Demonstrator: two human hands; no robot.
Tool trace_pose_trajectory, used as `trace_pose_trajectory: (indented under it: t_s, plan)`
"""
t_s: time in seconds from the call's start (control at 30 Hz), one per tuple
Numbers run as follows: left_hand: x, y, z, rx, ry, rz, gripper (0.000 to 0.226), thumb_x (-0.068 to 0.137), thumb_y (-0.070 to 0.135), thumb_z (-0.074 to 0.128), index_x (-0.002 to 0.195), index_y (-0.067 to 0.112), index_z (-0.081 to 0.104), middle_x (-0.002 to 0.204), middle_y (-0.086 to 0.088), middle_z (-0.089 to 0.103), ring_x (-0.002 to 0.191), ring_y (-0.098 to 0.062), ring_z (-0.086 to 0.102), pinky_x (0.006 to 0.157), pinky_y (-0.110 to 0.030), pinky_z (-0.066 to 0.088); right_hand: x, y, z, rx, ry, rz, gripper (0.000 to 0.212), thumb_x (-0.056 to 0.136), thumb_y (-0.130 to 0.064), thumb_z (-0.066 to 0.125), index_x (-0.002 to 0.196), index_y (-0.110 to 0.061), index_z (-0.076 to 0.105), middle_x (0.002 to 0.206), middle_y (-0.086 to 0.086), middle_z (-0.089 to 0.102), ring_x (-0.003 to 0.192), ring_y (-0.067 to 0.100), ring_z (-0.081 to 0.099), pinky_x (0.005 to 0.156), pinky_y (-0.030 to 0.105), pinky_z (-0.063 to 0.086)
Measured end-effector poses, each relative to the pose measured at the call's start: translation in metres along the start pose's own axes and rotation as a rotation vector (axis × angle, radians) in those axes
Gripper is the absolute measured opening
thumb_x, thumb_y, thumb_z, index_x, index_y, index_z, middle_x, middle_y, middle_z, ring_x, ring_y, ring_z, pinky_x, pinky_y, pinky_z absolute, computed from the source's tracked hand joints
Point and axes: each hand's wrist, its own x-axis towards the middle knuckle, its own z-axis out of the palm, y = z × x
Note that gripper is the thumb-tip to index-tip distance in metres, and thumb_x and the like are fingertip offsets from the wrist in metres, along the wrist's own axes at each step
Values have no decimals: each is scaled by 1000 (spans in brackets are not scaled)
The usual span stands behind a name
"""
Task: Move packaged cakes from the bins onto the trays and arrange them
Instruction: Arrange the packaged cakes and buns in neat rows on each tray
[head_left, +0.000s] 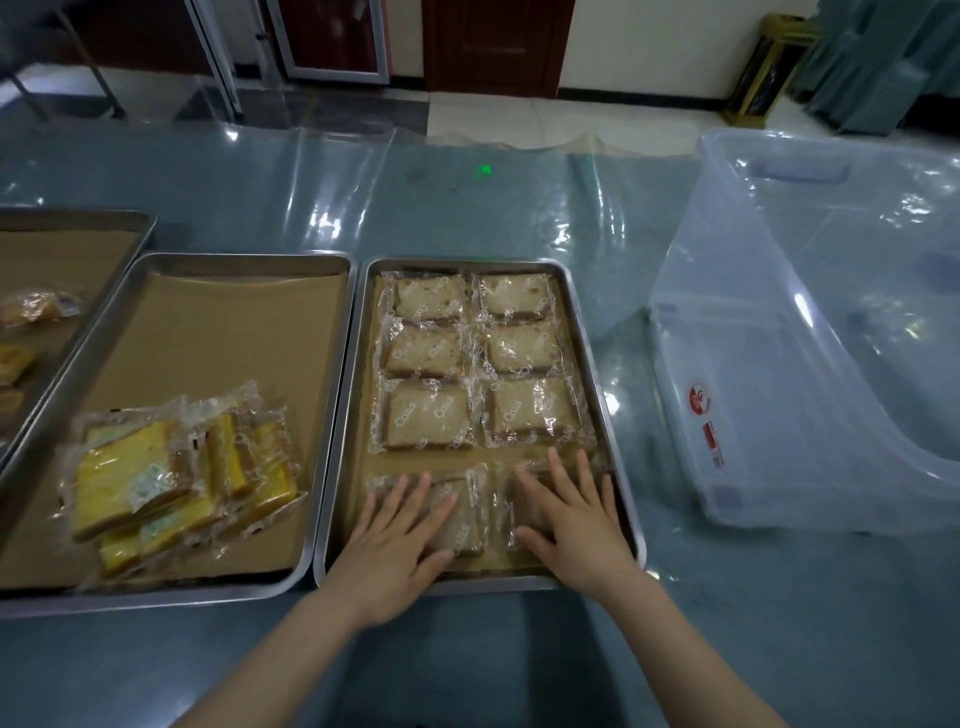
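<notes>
A steel tray (618, 499) in the middle holds several brown packaged cakes (428, 418) in two neat columns on brown paper. In its near row lie two more brown cakes. My left hand (395, 540) lies flat, fingers spread, on the near-left cake (462, 519). Flat on the near-right cake, which it mostly hides, is my right hand (576, 514). The tray to the left (244, 260) carries a loose pile of yellow packaged cakes (171, 478) at its near end.
A third tray (124, 218) at the far left edge holds a few wrapped cakes (36, 306). A clear plastic bin (810, 332) stands at the right with nothing visible inside. Shiny plastic sheeting covers the blue table (467, 197).
</notes>
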Motion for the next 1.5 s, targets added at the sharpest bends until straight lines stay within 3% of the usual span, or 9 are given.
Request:
trace_pose_trajectory:
  t_s: [0.1,0.27,0.4,0.5,0.73,0.9,1.03,1.23,1.5]
  plan:
    - [-8,3,-2,27,-70,24,72,68,78,-13,129,50,-37,143,7,-44,128,-16,-46,108,-41,-25,-2,3,1,-23,-123,-25,69,93,-62,34,143,-54,-13,151,-6,-33,131,26,-43,105,46,-25]
    - [-14,3,-5,28,-106,19,73,69,78,-10,133,50,-31,146,8,-40,129,-15,-44,111,-43,-22,-19,7,-1,27,-244,-86,70,90,-69,27,136,-56,-24,147,-5,-40,129,23,-47,106,45,-25]
    - [-9,5,-9,-30,6,-34,66,75,74,-4,135,53,-24,147,12,-38,128,-8,-45,102,-34,-34,-6,2,-13,108,-17,-75,61,95,-57,36,148,-49,7,153,-12,-22,137,19,-36,110,47,-18]
    - [13,10,-21,-54,105,-92,65,76,74,-3,133,54,-27,149,11,-35,131,-6,-41,104,-32,-29,29,0,-31,169,146,-103,58,97,-47,37,149,-44,11,158,-10,-9,141,16,-26,114,43,-9]
    - [79,7,-36,-42,97,-228,70,88,69,19,133,51,-30,147,4,-38,134,-19,-38,107,-38,-20,95,4,-34,-31,-31,-139,67,96,-60,28,148,-44,-10,155,-2,-25,138,27,-32,110,47,-17]
    - [73,9,-23,-3,89,-233,67,78,75,3,130,54,-33,146,8,-40,129,-17,-44,107,-38,-23,74,18,-22,-29,-86,-137,69,91,-68,21,143,-50,-21,152,-7,-31,137,23,-35,109,44,-20]
    - [60,14,-21,-3,121,-234,65,75,77,-3,131,57,-29,145,14,-40,129,-11,-43,104,-33,-26,67,11,-26,19,-65,-119,69,90,-69,19,143,-49,-20,152,-7,-33,134,22,-42,109,44,-20]
    - [93,9,-48,-33,278,-285,64,83,71,3,136,53,-26,144,12,-43,132,-9,-39,110,-36,-17,127,-5,-55,173,210,-88,64,93,-58,21,149,-43,-7,156,-6,-19,141,21,-29,115,46,-6]
    - [168,-16,-76,-17,197,-342,69,82,70,5,142,44,-17,152,5,-27,136,-22,-31,108,-39,-17,184,9,-58,30,33,-29,64,96,-60,23,151,-40,-5,156,4,-24,140,29,-29,116,50,-8]
